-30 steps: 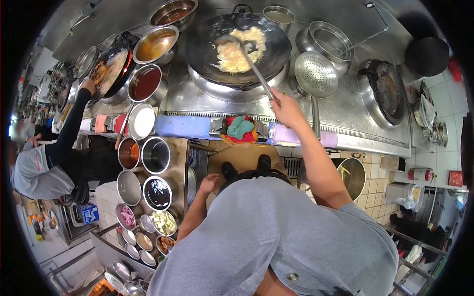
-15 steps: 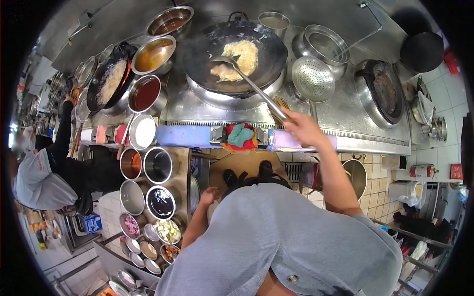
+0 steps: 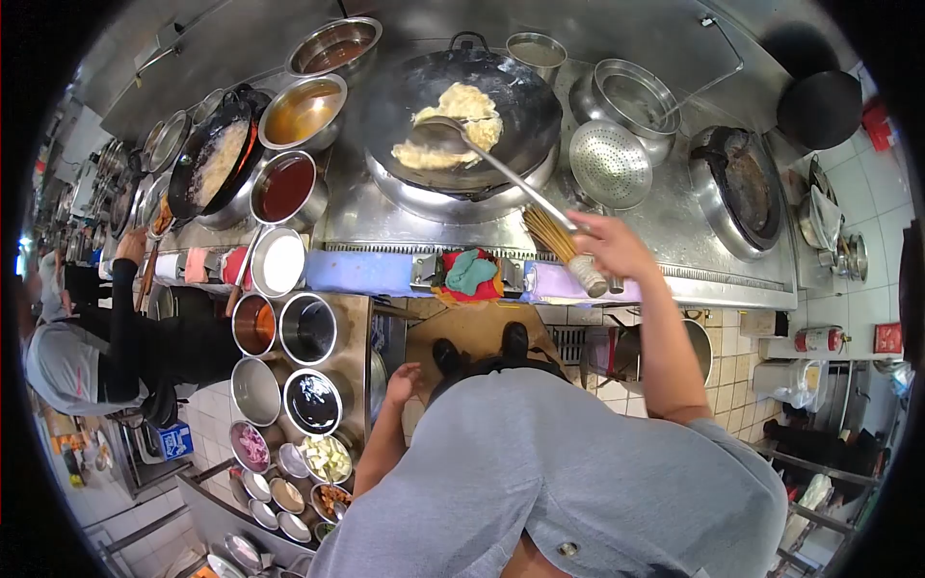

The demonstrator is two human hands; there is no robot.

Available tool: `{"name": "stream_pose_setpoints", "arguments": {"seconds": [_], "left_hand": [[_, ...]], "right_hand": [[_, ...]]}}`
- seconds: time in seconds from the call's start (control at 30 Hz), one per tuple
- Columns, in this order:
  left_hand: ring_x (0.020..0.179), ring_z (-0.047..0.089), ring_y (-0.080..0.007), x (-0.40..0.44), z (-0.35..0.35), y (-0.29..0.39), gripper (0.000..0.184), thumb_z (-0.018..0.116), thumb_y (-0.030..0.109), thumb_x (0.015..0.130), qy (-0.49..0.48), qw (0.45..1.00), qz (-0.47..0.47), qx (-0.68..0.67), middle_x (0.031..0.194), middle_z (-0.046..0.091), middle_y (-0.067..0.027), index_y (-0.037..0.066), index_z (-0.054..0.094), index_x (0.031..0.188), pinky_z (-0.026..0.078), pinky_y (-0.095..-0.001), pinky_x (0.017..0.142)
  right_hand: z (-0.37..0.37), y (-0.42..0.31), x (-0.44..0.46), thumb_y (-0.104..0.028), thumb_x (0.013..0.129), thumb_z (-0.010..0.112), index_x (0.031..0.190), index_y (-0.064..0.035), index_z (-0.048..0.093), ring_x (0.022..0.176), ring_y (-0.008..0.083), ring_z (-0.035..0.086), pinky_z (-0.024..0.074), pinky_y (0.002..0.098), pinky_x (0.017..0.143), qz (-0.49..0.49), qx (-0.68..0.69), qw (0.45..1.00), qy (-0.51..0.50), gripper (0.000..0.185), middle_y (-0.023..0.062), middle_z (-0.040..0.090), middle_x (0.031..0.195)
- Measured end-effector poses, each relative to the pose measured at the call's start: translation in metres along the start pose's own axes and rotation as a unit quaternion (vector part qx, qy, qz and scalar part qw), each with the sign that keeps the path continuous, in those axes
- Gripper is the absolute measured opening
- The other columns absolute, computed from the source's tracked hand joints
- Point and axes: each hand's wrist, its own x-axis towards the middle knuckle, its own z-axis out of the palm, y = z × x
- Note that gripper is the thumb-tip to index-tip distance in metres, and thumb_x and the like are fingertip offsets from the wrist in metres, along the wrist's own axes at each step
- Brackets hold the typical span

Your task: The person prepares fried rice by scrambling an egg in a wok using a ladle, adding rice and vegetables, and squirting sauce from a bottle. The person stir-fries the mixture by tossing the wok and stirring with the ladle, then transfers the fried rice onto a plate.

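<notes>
**Wok (image 3: 525,101) food (image 3: 467,100) spread farther left since the earlier frame**

The food looks partly set, with the wok not yet emptied. The ladle (image 3: 439,136) dips into it, handle grasped by the right hand (image 3: 621,249); whether that also holds the bamboo brush (image 3: 587,276) is unclear. The left hand (image 3: 403,383) hangs empty, fingers loosely curled.

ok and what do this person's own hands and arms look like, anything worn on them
The right hand and left hand are ungloved, with no watch or bracelet visible. A short, plain grey sleeve covers the right upper arm; the left one's edge is not clear. The hands are too small to rule out a ring.
</notes>
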Motion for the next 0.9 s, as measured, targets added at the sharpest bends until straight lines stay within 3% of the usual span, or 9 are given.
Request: {"name": "stream_pose_setpoints", "arguments": {"seconds": [0.1,0.23,0.33,0.43,0.53,0.7,0.77,0.83,0.9], "left_hand": [[0.081,0.064,-0.0173,-0.004,-0.010,-0.003,0.030,0.059,0.018,0.093,0.014,0.999,-0.026,0.032,0.105,0.065,-0.0083,0.007,0.059,0.120,0.051,-0.0296,0.066],[0.079,0.064,-0.0175,0.027,-0.039,-0.064,0.030,0.059,0.021,0.093,0.007,0.995,-0.045,0.088,0.105,0.066,-0.0065,0.008,0.060,0.120,0.051,-0.0302,0.064],[0.073,0.063,-0.0173,0.054,-0.058,-0.075,0.029,0.059,0.020,0.093,-0.111,0.919,0.144,0.351,0.103,0.066,-0.0065,0.008,0.060,0.120,0.050,-0.0312,0.060],[0.074,0.063,-0.0172,0.022,-0.030,-0.022,0.029,0.060,0.019,0.092,0.020,0.971,-0.047,0.233,0.101,0.067,-0.0085,0.006,0.060,0.119,0.051,-0.0312,0.062],[0.075,0.063,-0.0166,0.014,-0.016,-0.001,0.033,0.059,0.017,0.091,0.044,0.995,0.043,0.076,0.094,0.066,-0.0094,0.005,0.057,0.122,0.052,-0.0307,0.065],[0.079,0.064,-0.0172,0.001,0.001,0.014,0.036,0.059,0.017,0.091,0.037,0.984,0.066,0.160,0.097,0.067,-0.0105,0.004,0.054,0.124,0.052,-0.0308,0.071],[0.081,0.066,-0.0185,0.007,0.002,0.004,0.038,0.060,0.019,0.091,0.011,0.984,0.034,0.172,0.099,0.068,-0.0113,0.004,0.054,0.125,0.053,-0.0314,0.074],[0.086,0.068,-0.0229,0.013,-0.003,-0.001,0.041,0.061,0.021,0.091,0.006,0.906,0.102,0.411,0.101,0.068,-0.0125,0.005,0.053,0.127,0.053,-0.0341,0.079],[0.090,0.068,-0.0249,-0.002,0.009,0.027,0.039,0.063,0.021,0.090,0.025,0.927,0.141,0.346,0.103,0.068,-0.0132,0.006,0.055,0.125,0.053,-0.0355,0.081]], "right_hand": [[-0.040,-0.010,0.000,-0.016,0.091,0.059,0.139,-0.0142,0.051,0.057,0.0143,0.057,0.0500,0.0318,0.059,0.042,-0.063,0.996,0.045,0.049,0.0058,0.065,0.079],[0.034,-0.005,0.084,-0.021,0.089,0.060,0.135,-0.0118,0.054,0.081,0.0323,0.067,0.0521,0.0387,0.076,-0.110,-0.166,0.951,0.238,0.047,0.0191,0.069,0.095],[0.072,0.005,0.086,-0.020,0.090,0.060,0.134,-0.0114,0.055,0.085,0.0350,0.067,0.0512,0.0406,0.078,-0.101,-0.051,0.980,0.161,0.045,0.0195,0.069,0.097],[0.039,0.017,0.027,-0.019,0.090,0.060,0.135,-0.0116,0.054,0.078,0.0259,0.066,0.0509,0.0365,0.073,-0.055,-0.008,0.998,0.025,0.046,0.0172,0.069,0.095],[-0.011,0.015,-0.005,-0.018,0.091,0.060,0.136,-0.0131,0.053,0.074,0.0201,0.064,0.0497,0.0336,0.069,-0.034,-0.030,0.999,0.026,0.047,0.0154,0.069,0.089],[0.032,-0.008,0.065,-0.017,0.090,0.059,0.135,-0.0140,0.054,0.089,0.0392,0.065,0.0511,0.0471,0.080,-0.087,-0.172,0.954,0.231,0.046,0.0247,0.067,0.097],[0.073,-0.008,0.091,-0.017,0.091,0.058,0.136,-0.0146,0.053,0.093,0.0415,0.064,0.0494,0.0499,0.084,-0.086,-0.169,0.953,0.237,0.046,0.0254,0.066,0.097],[0.092,0.010,0.081,-0.019,0.091,0.059,0.137,-0.0167,0.052,0.088,0.0412,0.065,0.0506,0.0463,0.082,-0.159,-0.089,0.961,0.210,0.047,0.0253,0.066,0.095],[0.072,0.014,0.038,-0.019,0.091,0.060,0.139,-0.0139,0.051,0.084,0.0368,0.066,0.0510,0.0426,0.080,-0.129,-0.072,0.982,0.115,0.049,0.0225,0.067,0.094]]}}
